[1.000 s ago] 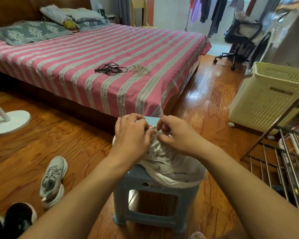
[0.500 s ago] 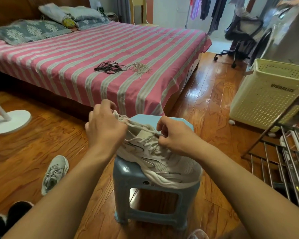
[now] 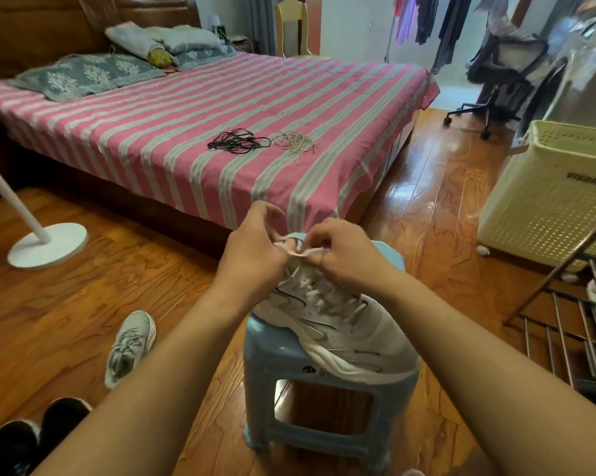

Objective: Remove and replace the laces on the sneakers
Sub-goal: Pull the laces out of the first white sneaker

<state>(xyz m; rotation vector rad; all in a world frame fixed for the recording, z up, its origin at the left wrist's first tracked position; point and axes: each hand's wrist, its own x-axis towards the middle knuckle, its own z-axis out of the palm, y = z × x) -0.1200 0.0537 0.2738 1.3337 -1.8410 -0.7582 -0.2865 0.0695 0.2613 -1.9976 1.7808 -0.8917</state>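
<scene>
White sneaker sits on a blue plastic stool, centre frame. Left hand and right hand both above its ankle end, fingers curled, each pinching the white lace between them. Second sneaker on the wood floor at 8 o'clock of the stool. On the striped bed at 12 o'clock: black laces, beige laces just beside. Cream laundry basket at 2 o'clock.
</scene>
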